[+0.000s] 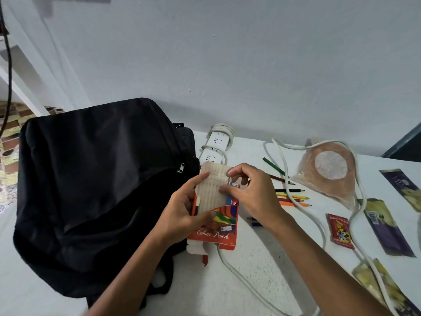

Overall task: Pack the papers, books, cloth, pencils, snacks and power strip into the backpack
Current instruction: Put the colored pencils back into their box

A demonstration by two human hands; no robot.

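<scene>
Holding a flat cardboard pencil box [213,221] over the white table [250,270], we see our left hand [182,213] curled round its lower left side, thumb pressed on the printed rainbow front. Its pale ribbed inner tray [210,188] sticks out the top, and our right hand [248,190] pinches that tray's right edge, fingers bent, next to a blue pencil [230,192] standing in the tray. Just left of the box lies the soft black fabric backpack [98,179], slumped, zipper pull showing. Behind the box sits the white plastic power strip [214,148], its thick white cord [284,174] looping across the table. Right of our hand, loose coloured pencils [291,197] lie spread out, near each other, apart from our fingers. Further right we see a clear bag of round brown snacks [328,174], a small red wrapper [339,228] and glossy purple-yellow snack packets [385,226], all flat on the table, well apart from the backpack.
</scene>
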